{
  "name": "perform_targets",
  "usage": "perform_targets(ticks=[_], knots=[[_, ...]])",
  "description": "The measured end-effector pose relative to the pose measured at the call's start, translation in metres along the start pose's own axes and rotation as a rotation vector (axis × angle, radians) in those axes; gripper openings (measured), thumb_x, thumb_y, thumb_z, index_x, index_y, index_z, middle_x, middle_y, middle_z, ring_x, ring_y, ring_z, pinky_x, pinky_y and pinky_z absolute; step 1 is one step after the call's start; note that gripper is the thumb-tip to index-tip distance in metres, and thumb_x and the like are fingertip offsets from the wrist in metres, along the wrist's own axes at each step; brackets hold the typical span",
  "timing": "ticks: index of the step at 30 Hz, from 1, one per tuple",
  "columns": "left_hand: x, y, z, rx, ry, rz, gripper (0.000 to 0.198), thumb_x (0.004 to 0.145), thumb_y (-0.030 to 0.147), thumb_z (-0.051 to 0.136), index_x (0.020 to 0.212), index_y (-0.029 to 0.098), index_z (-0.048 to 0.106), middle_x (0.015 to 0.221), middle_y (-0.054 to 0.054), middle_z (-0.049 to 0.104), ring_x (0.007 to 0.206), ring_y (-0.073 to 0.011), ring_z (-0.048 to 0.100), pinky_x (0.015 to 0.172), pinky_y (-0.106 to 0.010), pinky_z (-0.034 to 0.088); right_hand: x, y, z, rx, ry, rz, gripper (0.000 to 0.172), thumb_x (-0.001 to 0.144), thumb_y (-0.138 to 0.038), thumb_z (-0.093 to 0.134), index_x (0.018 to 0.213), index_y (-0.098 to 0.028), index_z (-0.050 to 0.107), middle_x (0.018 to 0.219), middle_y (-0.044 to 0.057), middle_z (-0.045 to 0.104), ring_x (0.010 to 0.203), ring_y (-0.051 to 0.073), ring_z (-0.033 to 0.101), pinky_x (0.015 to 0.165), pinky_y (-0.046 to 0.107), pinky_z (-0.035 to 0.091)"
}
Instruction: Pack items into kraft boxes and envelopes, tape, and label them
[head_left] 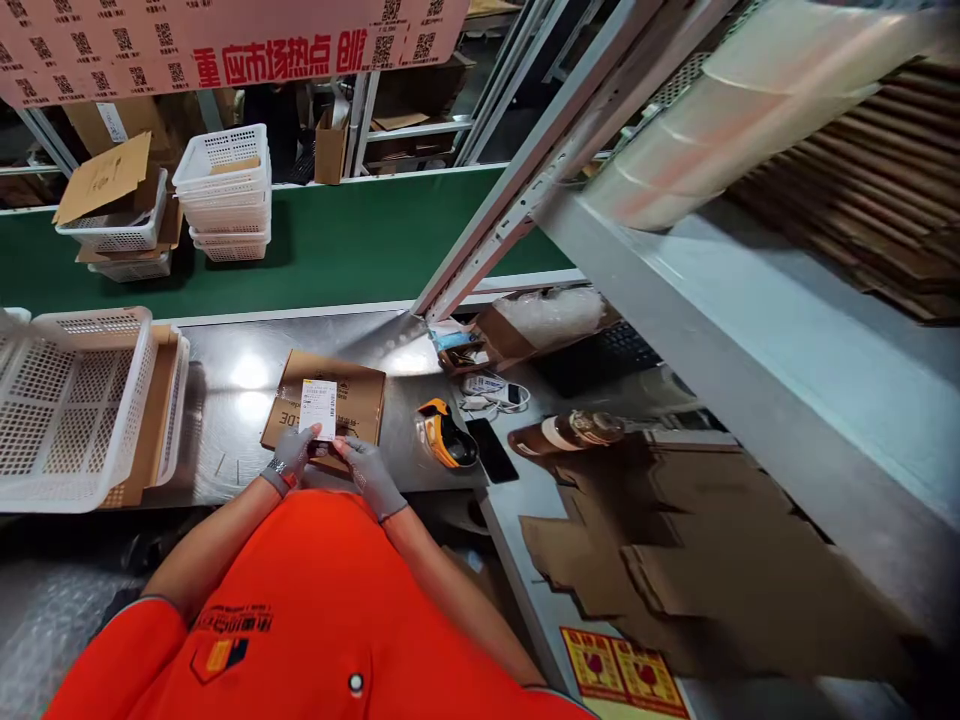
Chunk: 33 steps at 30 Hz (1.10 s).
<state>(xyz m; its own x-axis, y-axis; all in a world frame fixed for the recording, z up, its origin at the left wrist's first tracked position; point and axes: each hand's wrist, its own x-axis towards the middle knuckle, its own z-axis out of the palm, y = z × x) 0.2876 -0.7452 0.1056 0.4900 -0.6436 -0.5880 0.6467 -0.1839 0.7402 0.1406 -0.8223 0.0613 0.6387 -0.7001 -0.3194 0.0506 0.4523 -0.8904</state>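
A flat brown cardboard box (361, 395) lies on the metal table in front of me. Over its middle is a white printed label (319, 402); I cannot tell whether it is stuck to the cardboard. My left hand (291, 455), in a thin grey glove, pinches the label's lower left corner. Gloved the same way, my right hand (369, 478) has its fingers closed at the lower right corner of the label. To the right of the box rests a yellow and black tape dispenser (448, 433), with a black phone (491, 450) beside it.
White plastic baskets (67, 400) stand at the left, and more stacked baskets (225, 195) sit on the green conveyor (360, 225). At the right are a bottle (566, 432), flattened cardboard (705, 550) and a shelf (750, 330) carrying a film roll (720, 120).
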Motion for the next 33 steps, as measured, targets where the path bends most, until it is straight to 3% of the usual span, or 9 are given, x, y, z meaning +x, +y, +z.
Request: perform_targets(ticks=[9,13,15,18,21,23,25,28,33], knots=[[0.006,-0.008,-0.005,-0.022,-0.007,-0.008,0.025,0.083,0.032,0.092,0.099,0.016,0.079,0.095,-0.011,0.086,0.081,-0.0218,0.078,0.061,-0.028,0.058,0.005,0.003,0.002,0.020,-0.030,0.039,0.068,0.058,-0.077,0.104,0.094,-0.020,0.090,0.098,0.008,0.088,0.094,0.025,0.076,0.106,0.047,0.059],[0.006,-0.005,-0.005,0.100,-0.020,0.028,0.035,0.084,0.038,0.093,0.106,0.014,0.080,0.096,-0.011,0.085,0.079,-0.0212,0.076,0.066,-0.030,0.060,0.007,0.004,0.003,0.008,-0.017,0.022,0.064,0.060,-0.079,0.102,0.091,-0.024,0.089,0.097,0.005,0.087,0.095,0.026,0.075,0.107,0.047,0.059],[0.003,-0.001,-0.007,0.219,0.022,0.080,0.033,0.083,0.036,0.094,0.104,0.016,0.079,0.098,-0.011,0.084,0.087,-0.0251,0.078,0.075,-0.034,0.064,0.008,0.004,0.004,0.009,-0.002,0.020,0.061,0.061,-0.080,0.101,0.087,-0.026,0.088,0.095,0.005,0.087,0.094,0.025,0.075,0.105,0.045,0.059],[-0.006,0.008,-0.011,0.362,0.120,0.252,0.037,0.074,0.021,0.098,0.105,0.021,0.079,0.118,-0.013,0.083,0.127,-0.0339,0.075,0.108,-0.043,0.063,0.008,0.003,0.006,0.001,0.032,0.007,0.057,0.064,-0.081,0.097,0.081,-0.027,0.086,0.090,0.004,0.084,0.089,0.023,0.073,0.099,0.044,0.060],[-0.015,0.018,-0.014,0.477,0.000,0.478,0.037,0.069,0.013,0.098,0.101,0.026,0.083,0.130,-0.013,0.081,0.150,-0.0356,0.062,0.133,-0.048,0.046,0.006,-0.001,0.008,-0.038,0.046,-0.040,0.052,0.070,-0.077,0.094,0.080,-0.027,0.086,0.091,0.004,0.083,0.091,0.024,0.072,0.100,0.043,0.058],[-0.020,0.022,-0.013,0.544,-0.167,0.518,0.025,0.072,0.013,0.097,0.088,0.027,0.085,0.118,-0.014,0.084,0.140,-0.0370,0.067,0.135,-0.051,0.044,0.003,-0.005,0.009,-0.072,0.029,-0.075,0.048,0.073,-0.073,0.093,0.078,-0.026,0.086,0.096,0.006,0.085,0.098,0.026,0.073,0.104,0.043,0.056],[-0.022,0.023,-0.013,0.566,-0.251,0.470,0.018,0.074,0.013,0.095,0.076,0.027,0.084,0.105,-0.014,0.085,0.122,-0.0369,0.073,0.129,-0.053,0.049,0.002,-0.009,0.009,-0.147,0.002,-0.113,0.044,0.077,-0.070,0.090,0.078,-0.026,0.087,0.099,0.007,0.086,0.103,0.028,0.073,0.105,0.044,0.055],[-0.022,0.019,-0.014,0.573,-0.230,0.418,0.018,0.077,0.014,0.090,0.069,0.027,0.081,0.095,-0.013,0.085,0.105,-0.0350,0.074,0.121,-0.054,0.054,0.001,-0.012,0.007,-0.303,-0.024,-0.157,0.040,0.084,-0.066,0.083,0.082,-0.027,0.088,0.095,0.006,0.086,0.097,0.028,0.072,0.097,0.043,0.056],[-0.020,0.011,-0.015,0.521,-0.158,0.320,0.018,0.078,0.014,0.088,0.066,0.023,0.079,0.082,-0.010,0.080,0.100,-0.0321,0.074,0.106,-0.045,0.059,0.000,-0.010,0.003,-0.351,-0.022,-0.158,0.033,0.078,-0.058,0.088,0.070,-0.027,0.083,0.078,0.004,0.078,0.082,0.025,0.066,0.084,0.040,0.053]])
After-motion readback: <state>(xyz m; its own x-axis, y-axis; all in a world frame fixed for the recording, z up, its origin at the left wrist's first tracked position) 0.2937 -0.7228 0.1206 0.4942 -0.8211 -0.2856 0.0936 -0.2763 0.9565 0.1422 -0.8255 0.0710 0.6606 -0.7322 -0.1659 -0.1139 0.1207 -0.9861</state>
